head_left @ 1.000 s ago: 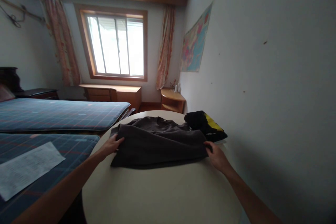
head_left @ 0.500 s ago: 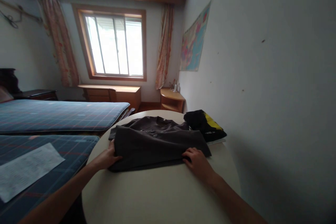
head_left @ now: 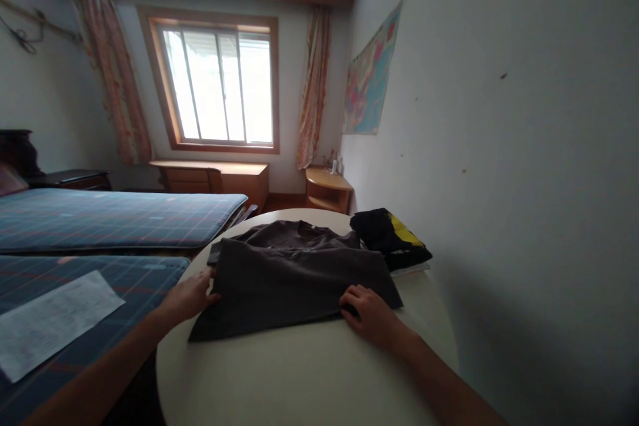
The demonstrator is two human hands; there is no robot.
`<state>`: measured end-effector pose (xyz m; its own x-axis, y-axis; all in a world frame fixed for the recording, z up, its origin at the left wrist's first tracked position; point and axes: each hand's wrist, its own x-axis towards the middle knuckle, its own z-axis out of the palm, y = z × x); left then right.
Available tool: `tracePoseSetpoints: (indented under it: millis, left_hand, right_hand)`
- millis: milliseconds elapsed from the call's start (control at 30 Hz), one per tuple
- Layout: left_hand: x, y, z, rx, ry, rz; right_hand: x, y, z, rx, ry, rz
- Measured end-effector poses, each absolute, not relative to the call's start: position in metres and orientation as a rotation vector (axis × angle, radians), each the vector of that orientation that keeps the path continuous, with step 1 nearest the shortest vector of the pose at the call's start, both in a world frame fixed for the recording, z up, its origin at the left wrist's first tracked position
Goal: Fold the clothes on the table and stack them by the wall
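One dark grey shirt lies on one round, pale table, its lower part turned up over the front and its neckline facing the window. One black-and-yellow garment, folded, sits beside it at the far right of the table, a white edge showing beneath. Two plaid mattresses are on the left, a far mattress and a near mattress, and one printed sheet of paper rests on the near one. Two curtains flank the single window, and one map hangs on the right-hand wall.

Two hands are at the shirt, both forearms reaching in from the lower corners. The left hand is at the shirt's left edge, palm turned inward, fingers forward and thumb parted from them; its grip is loose, clenching nothing. The right hand bends over the near edge, right of the middle, with knuckles up and fingers curled onto the cloth. Its thumb is in shadow, so one cannot tell whether that grip pinches the fabric or merely rests there.
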<state>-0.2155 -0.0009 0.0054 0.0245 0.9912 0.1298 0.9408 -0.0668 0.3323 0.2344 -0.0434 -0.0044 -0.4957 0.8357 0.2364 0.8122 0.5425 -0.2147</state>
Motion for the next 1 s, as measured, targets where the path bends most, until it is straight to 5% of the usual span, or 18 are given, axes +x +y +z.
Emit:
tracePoseSetpoints:
  millis: [300, 567, 800, 1000]
  left_hand:
    - [-0.141, -0.032, 0.019, 2.493, 1.411, 0.225]
    - [-0.132, -0.052, 0.029, 1.703, 1.054, -0.56]
    - [-0.104, -0.023, 0.028, 2.579, 1.132, 0.41]
    - [-0.115, -0.01, -0.021, 2.762, 1.292, 0.709]
  right_hand:
    - [0.222, -0.06, 0.024, -1.269, -2.672, 0.315]
    - [0.192, -0.104, 0.022, -1.083, -2.928, 1.124]
    - [0.198, -0.075, 0.037, -1.096, -2.585, 0.543]
    - [0.216, -0.057, 0.012, -1.244, -2.634, 0.43]
